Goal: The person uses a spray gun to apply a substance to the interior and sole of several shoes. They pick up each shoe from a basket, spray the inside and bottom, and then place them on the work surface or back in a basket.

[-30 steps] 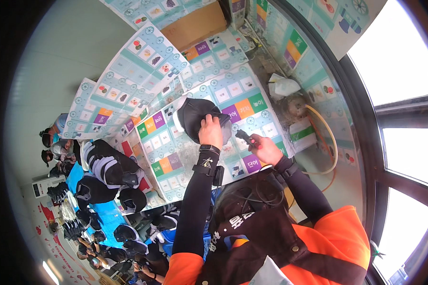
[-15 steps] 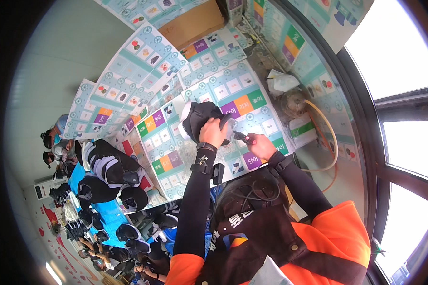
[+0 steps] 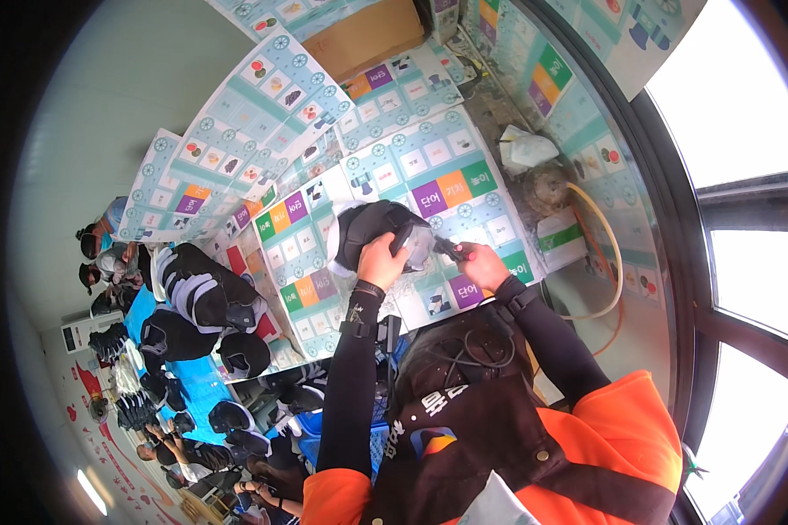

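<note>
My left hand (image 3: pixel 383 261) is closed on the edge of a padded black piece with a white rim (image 3: pixel 372 226), which looks like a shoe upper. The piece is held over the patterned sheet, its pale translucent part facing right. In my right hand (image 3: pixel 485 266) is a small black hand tool with a red end (image 3: pixel 452 251). Its dark tip points left at the pale part; whether they touch I cannot tell. The fingers of the right hand are wrapped round the tool.
Patterned printed sheets (image 3: pixel 302 254) cover the worktable and its screens. Stacked black and grey pieces (image 3: pixel 203 297) stand at left, near a blue surface (image 3: pixel 197 394). A yellow hose (image 3: pixel 617 254) curves at right beside a crumpled white bag (image 3: pixel 527 150). Other people sit far left.
My left hand has shifted slightly lower and left, and the black piece has turned, showing more of its pale part. The right hand stays near its place with the tool.
</note>
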Motion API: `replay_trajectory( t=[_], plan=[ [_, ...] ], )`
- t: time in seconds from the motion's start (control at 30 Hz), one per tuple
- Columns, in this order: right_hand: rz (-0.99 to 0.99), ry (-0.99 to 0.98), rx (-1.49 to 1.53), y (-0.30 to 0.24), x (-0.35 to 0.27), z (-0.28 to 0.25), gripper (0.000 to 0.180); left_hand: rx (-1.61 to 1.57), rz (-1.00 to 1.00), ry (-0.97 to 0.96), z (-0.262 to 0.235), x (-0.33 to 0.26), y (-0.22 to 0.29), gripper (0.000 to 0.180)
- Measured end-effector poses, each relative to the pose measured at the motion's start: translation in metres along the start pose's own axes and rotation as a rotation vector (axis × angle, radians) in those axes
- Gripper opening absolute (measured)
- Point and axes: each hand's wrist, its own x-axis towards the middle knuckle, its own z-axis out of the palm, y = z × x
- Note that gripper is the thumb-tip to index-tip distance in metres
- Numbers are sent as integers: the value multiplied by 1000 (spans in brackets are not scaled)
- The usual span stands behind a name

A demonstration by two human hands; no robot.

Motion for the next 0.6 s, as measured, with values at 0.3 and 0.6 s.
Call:
replay_trajectory(
  t=[0.3, 0.6],
  plan=[
    [-40, -64, -11, 2, 0, 3, 28, -120, -107, -54, 4, -47, -26, 27],
    [-153, -258, -154, -5, 3, -1, 29, -241, -71, -64, 15, -68, -27, 27]
  ],
)
